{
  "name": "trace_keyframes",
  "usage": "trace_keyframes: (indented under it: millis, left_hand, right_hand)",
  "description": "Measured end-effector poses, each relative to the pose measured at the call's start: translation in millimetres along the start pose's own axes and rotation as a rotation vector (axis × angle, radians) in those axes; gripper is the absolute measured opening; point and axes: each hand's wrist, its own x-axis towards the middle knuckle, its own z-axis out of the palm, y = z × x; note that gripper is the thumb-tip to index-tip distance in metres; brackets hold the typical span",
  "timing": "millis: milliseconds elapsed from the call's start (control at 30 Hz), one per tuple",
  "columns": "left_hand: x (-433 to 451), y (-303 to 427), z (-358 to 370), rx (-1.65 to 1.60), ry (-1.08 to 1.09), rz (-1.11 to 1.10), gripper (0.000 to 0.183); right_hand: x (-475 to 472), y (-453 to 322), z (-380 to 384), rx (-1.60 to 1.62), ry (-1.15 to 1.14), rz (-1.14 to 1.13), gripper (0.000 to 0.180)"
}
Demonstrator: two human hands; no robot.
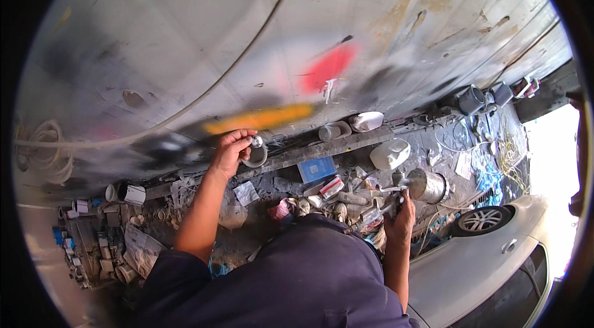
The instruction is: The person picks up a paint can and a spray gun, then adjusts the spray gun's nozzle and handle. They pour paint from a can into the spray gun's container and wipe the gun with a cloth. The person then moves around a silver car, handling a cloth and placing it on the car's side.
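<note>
Between the thumb and fingertips of my left hand [234, 149] is a small shiny metal piece [256, 142], perhaps a cap. A pale round cup rim [258, 161] shows just below those fingers; I cannot tell whether they touch it. My right hand [403, 219] grips what looks like a spray gun [398, 187], its metal body partly hidden by the fingers. Close beside it appears a paint-stained cylindrical container [427, 186]; whether it joins the gun or stands behind it is unclear.
A paint-marked wall [260, 63] with a hanging hose [232, 65] rises ahead. Along its foot runs a ledge [325, 144] with plastic jugs [367, 121]. Another white jug [390, 153], a blue box [317, 169] and litter crowd the floor. A car [478, 263] stands at right.
</note>
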Motion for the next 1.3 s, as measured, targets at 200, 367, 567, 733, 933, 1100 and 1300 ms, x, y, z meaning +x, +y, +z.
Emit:
trace_keyframes:
  millis: [200, 367, 567, 733, 933, 1100, 1300]
  left_hand:
    - [-25, -16, 29, -0.563, 0.075, -0.005, 0.027]
    - [-31, -18, 46, -0.515, -0.007, 0.087, 0.036]
    - [-31, -18, 58, -0.53, -0.095, 0.114, 0.047]
    - [-34, -19, 69, -0.463, -0.187, 0.054, 0.049]
    - [-38, -24, 98, -0.598, -0.302, -0.013, 0.056]
    - [-38, -36, 124, -0.613, -0.359, -0.089, 0.05]
    - [-26, -53, 144, -0.782, -0.118, -0.352, 0.031]
  right_hand:
    - [27, -34, 7, 1.209, 0.209, 0.994, 0.022]
    - [34, -49, 5, 1.18, 0.172, 0.966, 0.03]
    - [22, -41, 13, 1.118, 0.076, 0.747, 0.024]
    - [17, -47, 13, 0.967, 0.157, 0.655, 0.033]
    - [19, -69, 5, 0.929, -0.007, 0.569, 0.036]
    - [10, -82, 9, 0.912, -0.074, 0.558, 0.036]
    - [-10, -77, 13, 0.985, -0.035, 0.668, 0.036]
